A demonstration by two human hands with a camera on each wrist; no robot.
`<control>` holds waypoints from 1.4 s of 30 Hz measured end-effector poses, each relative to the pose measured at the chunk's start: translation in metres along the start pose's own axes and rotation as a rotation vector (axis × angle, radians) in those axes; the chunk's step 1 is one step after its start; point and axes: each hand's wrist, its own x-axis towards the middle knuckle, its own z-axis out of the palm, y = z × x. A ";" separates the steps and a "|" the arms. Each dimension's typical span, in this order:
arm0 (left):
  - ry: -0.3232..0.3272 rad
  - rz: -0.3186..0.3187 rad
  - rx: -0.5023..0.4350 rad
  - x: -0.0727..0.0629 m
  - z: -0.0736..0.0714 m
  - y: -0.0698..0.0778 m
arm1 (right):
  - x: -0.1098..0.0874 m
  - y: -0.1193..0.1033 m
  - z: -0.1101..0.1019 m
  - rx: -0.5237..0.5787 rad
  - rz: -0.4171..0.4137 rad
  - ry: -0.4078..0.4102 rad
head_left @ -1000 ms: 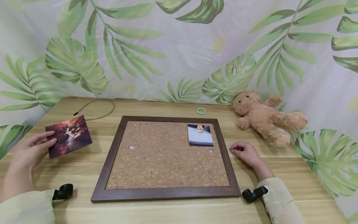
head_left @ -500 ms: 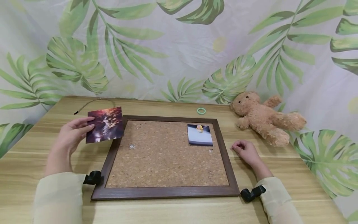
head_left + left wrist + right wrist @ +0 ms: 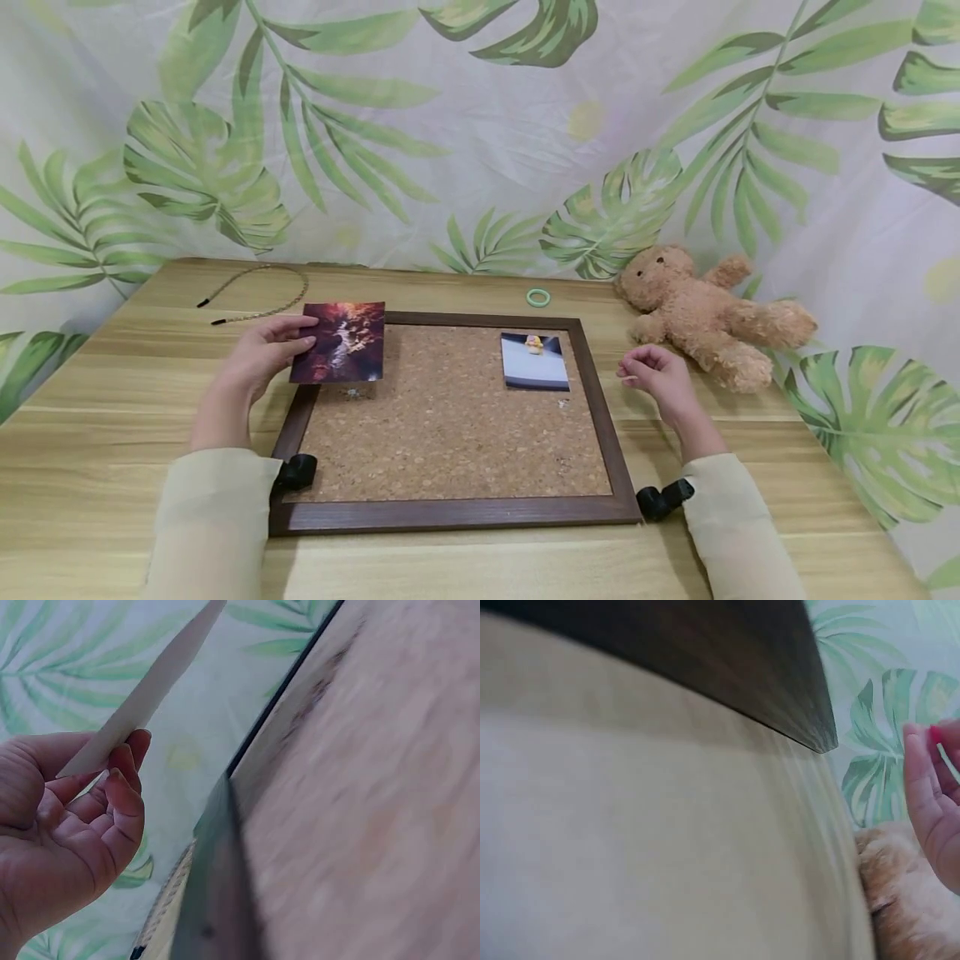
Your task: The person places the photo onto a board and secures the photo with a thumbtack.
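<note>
My left hand [image 3: 261,350] pinches a square photo [image 3: 341,343] with a dark red and purple picture by its left edge. The photo is held up over the upper left corner of the framed cork board [image 3: 450,450]. In the left wrist view its pale back [image 3: 150,694] faces the camera, with thumb and fingertips at its lower end. To the right of the board, my right hand [image 3: 663,379] is raised with thumb and fingers together. A small red thing [image 3: 934,735] shows between its fingertips in the right wrist view; its kind is mostly hidden.
A blue and white photo [image 3: 536,371] hangs on the board's upper right under a yellow and pink pin [image 3: 534,343]. Behind lie a braided headband [image 3: 303,287] and a green ring [image 3: 537,297]. A teddy bear [image 3: 697,304] lies at the back right.
My left hand has carried the photo rightward from beside the board to over its upper left corner. My right hand has lifted slightly off the table.
</note>
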 end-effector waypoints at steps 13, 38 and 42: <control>-0.074 -0.047 0.221 0.020 0.034 -0.006 | 0.021 -0.044 0.023 -0.029 -0.060 -0.095; -0.003 0.056 0.426 0.023 0.046 -0.017 | 0.056 -0.061 0.134 0.413 -0.010 -0.070; 0.000 0.052 0.419 0.023 0.046 -0.016 | 0.061 -0.056 0.151 0.463 0.016 -0.082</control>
